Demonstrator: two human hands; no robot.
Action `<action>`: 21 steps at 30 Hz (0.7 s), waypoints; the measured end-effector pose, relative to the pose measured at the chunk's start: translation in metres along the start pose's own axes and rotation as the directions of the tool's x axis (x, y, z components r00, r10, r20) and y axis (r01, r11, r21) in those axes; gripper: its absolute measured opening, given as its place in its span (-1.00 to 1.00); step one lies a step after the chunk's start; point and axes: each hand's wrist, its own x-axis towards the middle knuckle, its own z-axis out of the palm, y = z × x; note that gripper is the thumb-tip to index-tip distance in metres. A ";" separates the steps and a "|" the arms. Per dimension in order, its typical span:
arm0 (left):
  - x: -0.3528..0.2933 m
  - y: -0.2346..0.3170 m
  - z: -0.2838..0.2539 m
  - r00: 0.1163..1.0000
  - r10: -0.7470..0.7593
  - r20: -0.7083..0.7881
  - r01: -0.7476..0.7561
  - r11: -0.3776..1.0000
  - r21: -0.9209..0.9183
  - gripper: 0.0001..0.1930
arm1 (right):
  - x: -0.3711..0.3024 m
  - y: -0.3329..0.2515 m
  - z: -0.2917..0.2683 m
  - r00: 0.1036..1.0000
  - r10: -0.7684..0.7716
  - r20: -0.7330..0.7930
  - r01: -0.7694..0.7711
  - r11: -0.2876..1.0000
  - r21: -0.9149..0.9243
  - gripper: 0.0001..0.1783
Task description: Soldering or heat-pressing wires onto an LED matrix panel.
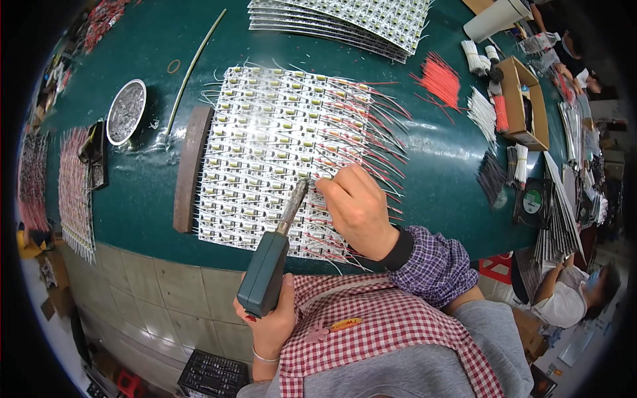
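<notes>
My left hand is wrapped round the handle of a dark green soldering gun. The gun's metal tip reaches up to a panel of small white circuit boards lying on the table. Right beside that tip, the fingertips of my right hand are pinched together low over the panel; what they hold is too small to make out. Red and white wires stick out from the panel's right side. Along its left edge lies a brown bar.
A stack of board panels sits at the far side. Bundled red wires, white wires and black wires lie to the right, near a cardboard box. At left is a round bowl. A co-worker sits at right.
</notes>
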 end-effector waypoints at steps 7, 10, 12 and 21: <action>0.006 0.005 0.000 0.996 0.046 0.075 -0.047 0.999 0.011 -0.82 | -0.001 0.000 0.000 1.000 -0.001 0.023 0.002 1.000 -0.031 -0.78; 0.007 0.008 -0.001 0.993 0.072 0.090 -0.075 0.997 0.033 -0.84 | -0.003 0.000 0.000 0.998 0.009 0.062 -0.006 0.999 -0.045 -0.79; 0.008 0.012 0.000 0.993 0.082 0.090 -0.085 0.996 0.031 -0.84 | -0.003 0.000 -0.001 0.998 0.006 0.067 -0.003 0.999 -0.046 -0.79; -0.007 0.003 -0.003 0.997 -0.058 -0.059 0.057 0.998 -0.034 -0.84 | -0.004 -0.001 0.000 0.998 0.009 0.066 -0.006 0.999 -0.052 -0.77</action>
